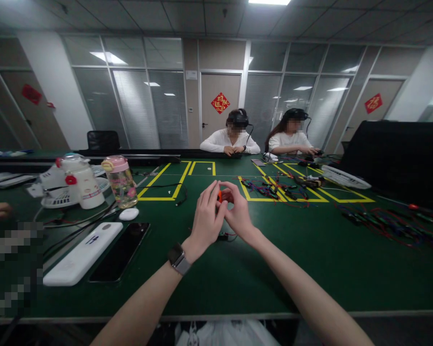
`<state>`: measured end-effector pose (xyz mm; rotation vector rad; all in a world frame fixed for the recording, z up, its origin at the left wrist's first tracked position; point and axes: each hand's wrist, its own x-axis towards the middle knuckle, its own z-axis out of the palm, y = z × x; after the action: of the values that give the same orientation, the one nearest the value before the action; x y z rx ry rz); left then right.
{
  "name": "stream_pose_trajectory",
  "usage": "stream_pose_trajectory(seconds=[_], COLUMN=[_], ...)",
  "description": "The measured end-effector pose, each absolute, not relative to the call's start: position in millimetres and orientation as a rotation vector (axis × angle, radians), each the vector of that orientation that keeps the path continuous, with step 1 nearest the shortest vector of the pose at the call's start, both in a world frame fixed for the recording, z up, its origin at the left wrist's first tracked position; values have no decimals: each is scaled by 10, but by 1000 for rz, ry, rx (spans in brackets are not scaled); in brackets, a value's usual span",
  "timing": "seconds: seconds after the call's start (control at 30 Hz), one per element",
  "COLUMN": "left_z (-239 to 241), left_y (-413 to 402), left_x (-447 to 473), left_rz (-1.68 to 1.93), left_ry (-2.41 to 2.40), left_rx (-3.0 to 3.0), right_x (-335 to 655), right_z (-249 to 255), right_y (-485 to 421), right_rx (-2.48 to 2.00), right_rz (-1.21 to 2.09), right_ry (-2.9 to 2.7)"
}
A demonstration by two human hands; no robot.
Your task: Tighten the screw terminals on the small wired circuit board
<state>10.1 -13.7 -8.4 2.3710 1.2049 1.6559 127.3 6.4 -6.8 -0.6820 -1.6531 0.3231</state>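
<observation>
Orange piece [220,196], small, mostly hidden: was held above the green table [310,278] between left hand [208,211] and right hand [238,210], fingers of both narrowed about it. Wired part [224,236], dark: lay on the table beneath the hands, untouched. Tangled wires [262,189]: lay farther off, rightward. Progress, as judged: handling was under way, piece not yet set down; what was finished could not be told

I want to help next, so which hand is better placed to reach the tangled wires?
Probably the right hand: it's nearer the tangled wires, while the left hand is farther away.
</observation>
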Motion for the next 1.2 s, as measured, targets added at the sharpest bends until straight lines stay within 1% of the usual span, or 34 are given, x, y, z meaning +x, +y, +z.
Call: stream_pose_trajectory(seconds=[0.2,0.43,0.7,0.9,1.03,1.2], left_z=[-86,-76,-36,41,32,23], left_y=[-150,-149,-57,-48,-46,-61], left_x=[102,101,32,-27,-29,5], left_rz=[1645,1680,1804,1826,1749,1641], left_ry=[1193,1182,1047,1082,1053,920], left_rx=[2486,2530,2341,2112,2128,2189], right_x=[1298,1234,1244,1288,1312,1362], right_z=[-102,-134,-194,-254,-262,-272], right_y=[20,60,66,118,162,157], right_rx=[-557,-690,-598,-678,-717,-704], right_rz=[495,551,873,920,823,814], right_ry=[-1672,-1450,-1466,-1486,-1558,-1595])
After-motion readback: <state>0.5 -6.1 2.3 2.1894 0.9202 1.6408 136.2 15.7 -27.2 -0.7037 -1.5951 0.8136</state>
